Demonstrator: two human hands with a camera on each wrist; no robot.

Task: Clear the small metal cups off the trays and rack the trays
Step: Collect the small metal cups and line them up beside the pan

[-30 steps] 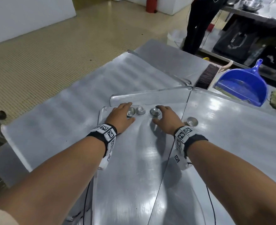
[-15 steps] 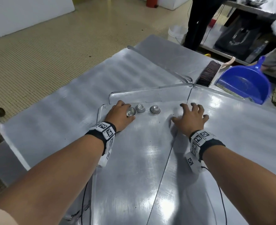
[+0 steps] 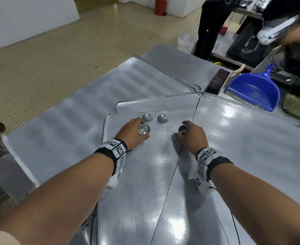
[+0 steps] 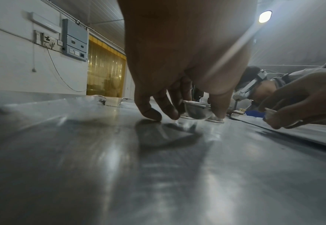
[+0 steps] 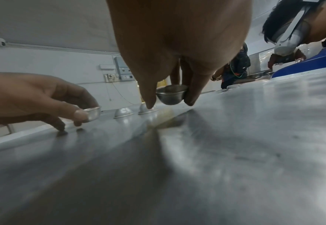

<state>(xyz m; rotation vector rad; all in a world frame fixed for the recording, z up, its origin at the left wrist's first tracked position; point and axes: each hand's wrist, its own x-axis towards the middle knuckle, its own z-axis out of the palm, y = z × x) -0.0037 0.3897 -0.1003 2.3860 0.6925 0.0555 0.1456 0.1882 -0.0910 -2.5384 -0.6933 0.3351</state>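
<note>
My left hand (image 3: 137, 132) pinches a small metal cup (image 3: 144, 129) upright, just above the near tray (image 3: 140, 183); the left wrist view shows that cup (image 4: 196, 110) between thumb and fingers. My right hand (image 3: 189, 133) holds another metal cup (image 3: 182, 129), lifted off the tray, seen rim-up in the right wrist view (image 5: 170, 95). Two more cups lie upside down on the tray beyond my left hand: one (image 3: 147, 117) on the left, one (image 3: 163, 118) on the right. A second tray (image 3: 251, 138) overlaps on the right.
A blue dustpan (image 3: 253, 89) and a brush (image 3: 216, 81) lie at the far right corner. More flat trays (image 3: 75, 112) spread to the left and behind. A person in black (image 3: 211, 23) stands beyond the table; another person's head (image 3: 283, 20) leans in at top right.
My right hand went right to the second tray, picked up the loose cup there and came back toward the middle. My left hand lifted its cup and drew it nearer.
</note>
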